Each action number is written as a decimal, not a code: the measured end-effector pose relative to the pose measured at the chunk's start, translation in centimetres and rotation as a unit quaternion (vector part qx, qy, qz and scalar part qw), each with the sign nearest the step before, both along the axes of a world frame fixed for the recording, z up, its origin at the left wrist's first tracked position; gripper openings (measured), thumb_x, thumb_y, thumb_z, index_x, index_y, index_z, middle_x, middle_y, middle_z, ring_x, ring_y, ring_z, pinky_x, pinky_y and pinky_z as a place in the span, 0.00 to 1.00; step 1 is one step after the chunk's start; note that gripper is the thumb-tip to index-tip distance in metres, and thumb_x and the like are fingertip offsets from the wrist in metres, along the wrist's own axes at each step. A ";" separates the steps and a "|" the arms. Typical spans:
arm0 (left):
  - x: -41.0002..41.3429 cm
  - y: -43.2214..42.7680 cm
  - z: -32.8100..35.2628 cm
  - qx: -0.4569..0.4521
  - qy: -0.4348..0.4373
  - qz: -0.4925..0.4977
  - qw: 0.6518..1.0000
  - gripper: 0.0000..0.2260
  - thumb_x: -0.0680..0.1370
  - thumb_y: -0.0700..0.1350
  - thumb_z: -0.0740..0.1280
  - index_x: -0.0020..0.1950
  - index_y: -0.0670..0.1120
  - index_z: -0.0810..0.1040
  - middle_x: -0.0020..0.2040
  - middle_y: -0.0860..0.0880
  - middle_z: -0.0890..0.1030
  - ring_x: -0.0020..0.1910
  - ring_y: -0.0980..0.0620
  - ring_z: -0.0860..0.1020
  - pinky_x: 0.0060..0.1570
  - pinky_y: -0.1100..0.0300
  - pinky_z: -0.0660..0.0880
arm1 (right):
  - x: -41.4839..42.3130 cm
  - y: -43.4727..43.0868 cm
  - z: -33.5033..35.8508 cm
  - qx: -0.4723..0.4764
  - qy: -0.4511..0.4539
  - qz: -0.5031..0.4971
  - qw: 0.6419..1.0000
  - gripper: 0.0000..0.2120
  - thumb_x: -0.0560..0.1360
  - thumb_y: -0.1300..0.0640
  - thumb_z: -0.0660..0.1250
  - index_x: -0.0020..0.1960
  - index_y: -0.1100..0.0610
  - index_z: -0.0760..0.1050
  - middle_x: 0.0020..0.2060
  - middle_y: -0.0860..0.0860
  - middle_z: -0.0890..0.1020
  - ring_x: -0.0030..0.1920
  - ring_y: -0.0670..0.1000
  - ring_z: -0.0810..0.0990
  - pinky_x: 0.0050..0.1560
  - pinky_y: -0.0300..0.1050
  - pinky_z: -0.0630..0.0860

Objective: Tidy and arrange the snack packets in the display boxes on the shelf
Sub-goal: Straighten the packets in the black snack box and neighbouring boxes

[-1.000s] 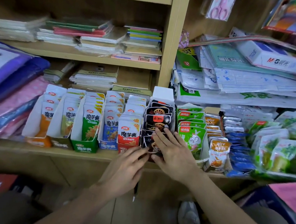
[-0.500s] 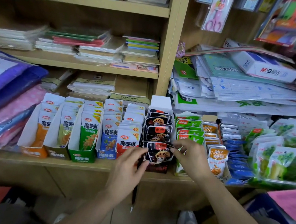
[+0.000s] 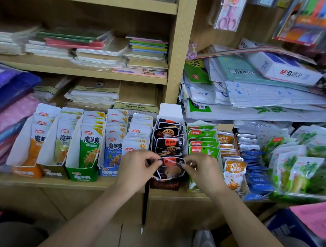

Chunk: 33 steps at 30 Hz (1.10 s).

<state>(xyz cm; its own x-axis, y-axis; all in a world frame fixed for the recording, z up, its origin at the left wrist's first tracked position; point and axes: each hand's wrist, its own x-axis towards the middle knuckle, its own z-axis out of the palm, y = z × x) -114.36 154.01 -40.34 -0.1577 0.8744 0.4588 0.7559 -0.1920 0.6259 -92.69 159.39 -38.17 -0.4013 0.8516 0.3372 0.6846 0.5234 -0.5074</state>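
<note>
Black packet (image 3: 170, 167) at the near end of the black box (image 3: 163, 183), mid-shelf (image 3: 71, 184), held between both hands. Left hand (image 3: 136, 167) pinches its left edge, fingers curled; right hand (image 3: 201, 170) pinches its right edge likewise. More black packets (image 3: 169, 138) stand behind it. Red-label packets (image 3: 135, 142) just left, green packets (image 3: 204, 145) just right.

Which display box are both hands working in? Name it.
The black box, sixth from the left: left hand and right hand pinch its front dark packet.
</note>
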 end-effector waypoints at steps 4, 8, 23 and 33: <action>-2.0 1.3 1.1 0.011 0.137 -0.024 0.990 0.10 0.77 0.45 0.74 0.56 0.53 0.86 0.51 0.57 0.86 0.43 0.57 0.83 0.45 0.55 0.82 | 0.4 -0.8 -0.2 0.047 0.020 0.043 0.998 0.23 0.72 0.55 0.77 0.66 0.53 0.79 0.55 0.47 0.82 0.54 0.44 0.77 0.57 0.32 0.69; -3.7 3.2 3.5 -0.037 0.280 -0.100 0.954 0.10 0.78 0.52 0.71 0.59 0.59 0.84 0.59 0.61 0.83 0.55 0.58 0.82 0.51 0.55 0.80 | -0.1 -1.1 -0.5 0.066 0.017 0.079 0.994 0.16 0.73 0.59 0.76 0.61 0.54 0.82 0.51 0.47 0.85 0.53 0.49 0.80 0.56 0.41 0.76; -1.7 6.0 3.9 -0.126 0.279 -0.119 0.945 0.08 0.80 0.55 0.67 0.56 0.60 0.85 0.52 0.61 0.85 0.50 0.58 0.82 0.44 0.60 0.73 | -0.6 0.0 -1.6 0.074 0.039 0.069 0.994 0.11 0.71 0.64 0.76 0.53 0.55 0.86 0.46 0.49 0.86 0.48 0.50 0.83 0.52 0.48 0.81; -3.5 -0.9 4.9 -0.101 0.047 -0.127 0.986 0.11 0.79 0.52 0.69 0.61 0.61 0.82 0.49 0.62 0.85 0.34 0.57 0.82 0.39 0.64 0.79 | -0.4 -3.4 0.3 0.150 -0.071 0.003 0.986 0.28 0.79 0.44 0.65 0.76 0.50 0.66 0.76 0.46 0.66 0.76 0.51 0.63 0.76 0.50 0.59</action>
